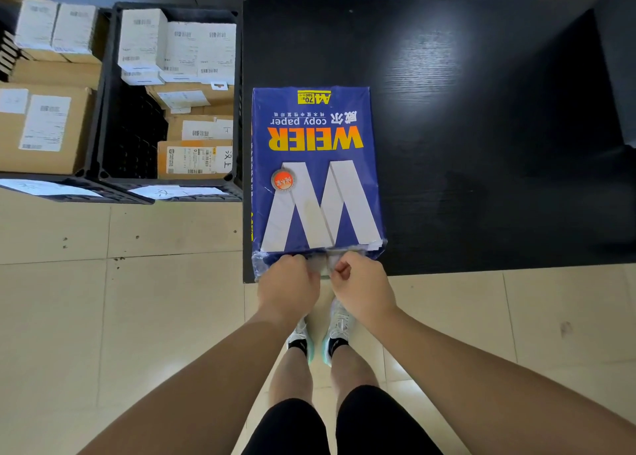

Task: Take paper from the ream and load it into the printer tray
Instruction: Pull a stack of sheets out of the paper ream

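A blue ream of copy paper [315, 172] with a big white W and yellow lettering lies flat on the black table [481, 127], along its left edge, its near end at the table's front edge. My left hand [289, 282] and my right hand [361, 282] both pinch the wrapper at that near end, side by side and almost touching. The wrapper there is crumpled and partly torn, and white paper edges show at the right corner [373, 246]. No printer or tray is in view.
Left of the table a black plastic crate [110, 110] holds several cardboard and white boxes; a second crate with boxes [44, 127] stands further left. Loose paper sheets [172, 191] lie on the crate fronts. Beige tiled floor [137, 299] lies below, with my legs and shoes.
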{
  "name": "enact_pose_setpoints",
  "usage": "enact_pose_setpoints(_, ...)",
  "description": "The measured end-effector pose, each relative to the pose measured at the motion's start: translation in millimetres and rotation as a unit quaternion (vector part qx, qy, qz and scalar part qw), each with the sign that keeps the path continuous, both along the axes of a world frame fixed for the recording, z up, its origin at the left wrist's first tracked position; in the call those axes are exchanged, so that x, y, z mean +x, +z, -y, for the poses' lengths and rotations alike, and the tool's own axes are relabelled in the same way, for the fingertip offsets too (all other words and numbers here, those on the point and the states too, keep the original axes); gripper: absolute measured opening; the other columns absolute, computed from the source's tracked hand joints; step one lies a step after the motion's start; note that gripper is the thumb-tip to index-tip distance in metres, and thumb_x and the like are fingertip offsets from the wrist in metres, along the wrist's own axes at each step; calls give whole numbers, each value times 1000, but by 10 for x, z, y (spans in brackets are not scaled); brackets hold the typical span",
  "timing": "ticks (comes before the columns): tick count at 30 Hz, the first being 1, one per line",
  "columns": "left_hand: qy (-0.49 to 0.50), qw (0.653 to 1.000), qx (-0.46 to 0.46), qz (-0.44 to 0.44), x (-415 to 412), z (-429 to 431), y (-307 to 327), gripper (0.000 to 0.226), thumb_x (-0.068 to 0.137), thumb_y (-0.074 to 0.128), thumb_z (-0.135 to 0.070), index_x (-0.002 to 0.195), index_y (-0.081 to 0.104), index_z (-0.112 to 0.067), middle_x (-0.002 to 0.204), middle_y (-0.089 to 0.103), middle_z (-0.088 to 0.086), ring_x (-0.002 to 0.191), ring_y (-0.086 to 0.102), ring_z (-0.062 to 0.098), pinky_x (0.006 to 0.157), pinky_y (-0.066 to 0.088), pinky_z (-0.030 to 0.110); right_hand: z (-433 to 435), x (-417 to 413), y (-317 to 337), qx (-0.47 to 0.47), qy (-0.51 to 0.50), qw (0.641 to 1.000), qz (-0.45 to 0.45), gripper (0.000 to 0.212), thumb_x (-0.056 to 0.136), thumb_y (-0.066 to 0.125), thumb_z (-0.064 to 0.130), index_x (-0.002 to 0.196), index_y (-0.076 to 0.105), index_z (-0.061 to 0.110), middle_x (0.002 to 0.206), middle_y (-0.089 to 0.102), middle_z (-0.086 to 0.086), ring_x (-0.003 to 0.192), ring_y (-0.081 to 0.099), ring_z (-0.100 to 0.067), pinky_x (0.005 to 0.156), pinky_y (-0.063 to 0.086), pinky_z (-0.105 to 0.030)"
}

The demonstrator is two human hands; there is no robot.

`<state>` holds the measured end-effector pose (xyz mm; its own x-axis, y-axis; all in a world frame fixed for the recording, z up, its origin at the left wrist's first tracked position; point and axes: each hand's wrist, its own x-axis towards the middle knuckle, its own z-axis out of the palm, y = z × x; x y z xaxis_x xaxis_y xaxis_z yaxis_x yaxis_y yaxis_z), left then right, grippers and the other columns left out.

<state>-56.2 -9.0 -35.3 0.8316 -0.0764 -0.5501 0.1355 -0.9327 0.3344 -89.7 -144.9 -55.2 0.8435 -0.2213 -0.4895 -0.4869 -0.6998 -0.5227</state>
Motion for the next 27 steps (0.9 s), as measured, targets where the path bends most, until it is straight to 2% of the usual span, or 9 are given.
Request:
enact_pose_setpoints(6,-1,1000,-10,-9,-9,-15,54,26,90,47,-29,85,65,-12,90,68,5,82,65,30,70,55,37,-2,-4,15,-4,5,1000,10,12,87,59,20,81,68,16,80,67,-2,72,63,-20,65,55,-36)
enact_pose_setpoints(9,-9,1000,-15,-15,-14,-31,78,23,89,43,-24,69,51,-17,80,64,3,78,63,28,66,49,33,40,-1,53,-4,19,1000,15,12,89,58,18,82,69,16,85,66,-3,73,63,-20,66,55,-36)
enact_pose_setpoints(11,-8,1000,-22,-10,-21,-35,111,26,91,43,-24,65,44,-20,73,58,1,76,63,28,64,43,30,59,3,78,-3,34,999,22,10,88,59,17,82,67,16,86,66,-4,75,63,-21,66,55,-38)
enact_pose_setpoints(13,-22,1000,-18,2,-17,-19,160,24,93,42,-27,72,49,-18,79,60,2,81,65,28,66,42,29,65,7,87,-3,59,998,25,9,88,60,17,81,66,17,85,67,-4,75,64,-24,66,56,-41)
enact_pose_setpoints(15,-43,999,0,20,-5,0,211,22,96,41,-28,88,55,-14,93,65,4,88,65,29,71,45,33,61,-2,76,-3,85,996,24,9,88,59,18,82,66,18,86,67,-5,76,64,-25,67,56,-43)
enact_pose_setpoints(17,-59,997,15,51,37,7,244,22,98,41,-29,97,55,-13,101,66,6,92,65,33,78,47,39,61,-35,71,10,66,997,37,9,88,60,19,85,68,16,86,67,-5,77,64,-24,70,55,-41)
enact_pose_setpoints(19,-75,994,22,81,90,0,254,20,99,43,-30,100,53,-13,103,65,6,91,65,35,79,46,41,76,-91,81,25,21,998,59,11,87,62,22,85,69,14,85,66,-4,76,63,-22,72,54,-38)
enact_pose_setpoints(23,-88,989,5,115,212,-16,275,19,96,53,-32,104,51,-15,101,61,5,86,63,33,66,50,41,163,-161,153,49,-25,995,81,12,87,66,26,84,70,15,81,64,0,73,61,-14,71,53,-30)
enact_pose_setpoints(27,-148,981,-19,128,336,-37,246,22,94,60,-32,108,69,-19,100,61,3,93,59,27,72,49,40,230,-167,204,55,-54,990,117,12,87,68,25,84,72,13,78,64,-1,69,60,-14,69,53,-29)
